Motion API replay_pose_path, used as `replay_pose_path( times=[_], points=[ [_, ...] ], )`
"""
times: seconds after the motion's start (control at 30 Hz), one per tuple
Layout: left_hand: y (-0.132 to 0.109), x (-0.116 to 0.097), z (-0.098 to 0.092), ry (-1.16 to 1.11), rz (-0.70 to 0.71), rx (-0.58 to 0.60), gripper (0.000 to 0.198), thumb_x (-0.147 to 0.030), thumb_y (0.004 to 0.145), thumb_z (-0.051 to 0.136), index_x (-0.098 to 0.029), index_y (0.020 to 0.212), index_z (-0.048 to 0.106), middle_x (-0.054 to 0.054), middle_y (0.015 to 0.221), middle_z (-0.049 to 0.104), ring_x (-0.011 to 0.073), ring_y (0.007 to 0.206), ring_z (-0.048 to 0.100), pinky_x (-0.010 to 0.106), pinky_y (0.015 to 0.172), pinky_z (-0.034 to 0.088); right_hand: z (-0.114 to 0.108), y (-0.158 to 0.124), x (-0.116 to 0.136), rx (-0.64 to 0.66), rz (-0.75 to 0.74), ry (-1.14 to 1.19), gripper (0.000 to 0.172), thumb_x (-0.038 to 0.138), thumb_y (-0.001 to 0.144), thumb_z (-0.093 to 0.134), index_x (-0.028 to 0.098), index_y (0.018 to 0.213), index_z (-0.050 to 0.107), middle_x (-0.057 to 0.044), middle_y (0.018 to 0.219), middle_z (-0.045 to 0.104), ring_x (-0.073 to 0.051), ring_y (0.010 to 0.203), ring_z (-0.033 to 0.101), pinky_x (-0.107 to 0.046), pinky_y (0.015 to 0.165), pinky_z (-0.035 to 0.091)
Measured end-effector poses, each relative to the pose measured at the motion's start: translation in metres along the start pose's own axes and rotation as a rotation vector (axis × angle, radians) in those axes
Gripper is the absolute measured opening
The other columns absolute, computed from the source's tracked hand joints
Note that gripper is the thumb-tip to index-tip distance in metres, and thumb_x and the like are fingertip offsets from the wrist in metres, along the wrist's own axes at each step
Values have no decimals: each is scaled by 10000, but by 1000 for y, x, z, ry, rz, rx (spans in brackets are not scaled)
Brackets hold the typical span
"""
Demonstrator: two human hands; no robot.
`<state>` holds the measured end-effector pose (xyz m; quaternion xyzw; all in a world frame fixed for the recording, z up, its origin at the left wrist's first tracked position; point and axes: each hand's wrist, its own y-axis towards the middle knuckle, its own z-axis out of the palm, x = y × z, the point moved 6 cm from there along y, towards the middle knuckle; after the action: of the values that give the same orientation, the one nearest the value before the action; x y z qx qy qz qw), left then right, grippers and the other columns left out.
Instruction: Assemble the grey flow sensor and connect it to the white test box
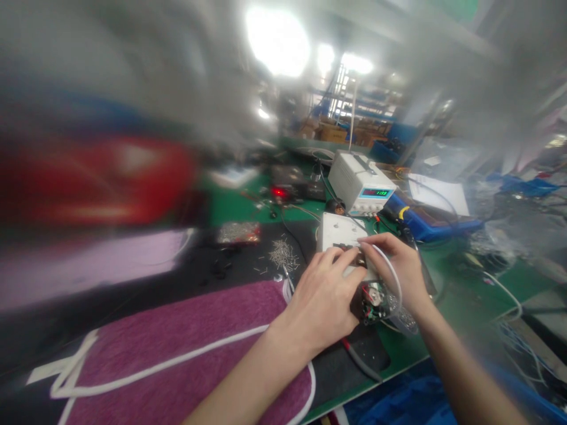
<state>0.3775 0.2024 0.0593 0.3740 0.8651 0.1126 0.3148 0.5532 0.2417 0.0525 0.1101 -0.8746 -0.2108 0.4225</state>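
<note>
My left hand lies over a small dark housing with exposed wires and circuit parts, its fingers bent around the top. My right hand is closed, thumb and forefinger pinching the end of a white cable at the housing's upper side. The cable loops down in front of the right palm. Just beyond the fingertips stands a white box with a flat top plate. The left fingers hide part of the housing and where the cable end meets it.
A bench power supply with a lit display stands behind. Loose screws lie on the black mat left of my hands. A purple cloth with white edging covers the front left. A blue tray sits to the right.
</note>
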Motion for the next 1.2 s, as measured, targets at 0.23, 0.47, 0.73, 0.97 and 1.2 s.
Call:
replay_pose_path(
  times=[0.23,0.47,0.73,0.97,1.2],
  points=[
    [-1,4,3,19,-21,-4,322,-205,866,670,-172,1186,691,117,1436,598,326,1325,492,493,1111,454,9,4,-5,-19,27,139,212,397,1022,745,191,1025,699,-20,995,729,-185,878,694,-228,768,542],
    [-1,6,2,29,-27,-2,377,-192,819,703,-180,1195,686,114,1423,608,336,1272,518,511,1081,459,9,4,1,31,-8,48,196,410,1034,716,214,1027,717,-3,992,716,-201,893,679,-275,804,512],
    [-3,5,0,19,-8,5,375,-224,837,705,-189,1209,677,116,1422,615,337,1251,536,521,1071,472,7,8,7,114,-70,-52,134,373,1031,700,248,1026,749,20,1010,711,-208,916,667,-311,825,463],
    [-11,7,1,20,-15,-26,389,-162,886,639,-187,1274,647,143,1576,470,338,1347,500,491,1120,475,17,8,4,113,-30,131,143,373,1049,707,231,1062,722,-10,1065,714,-216,958,687,-309,855,530],
    [-10,9,-2,-23,-38,-52,332,-188,897,643,-202,1228,659,129,1444,551,334,1337,504,496,1133,479,27,11,3,120,-7,272,222,414,1035,732,197,1038,685,-55,1064,715,-221,945,690,-301,835,553]
  ],
)
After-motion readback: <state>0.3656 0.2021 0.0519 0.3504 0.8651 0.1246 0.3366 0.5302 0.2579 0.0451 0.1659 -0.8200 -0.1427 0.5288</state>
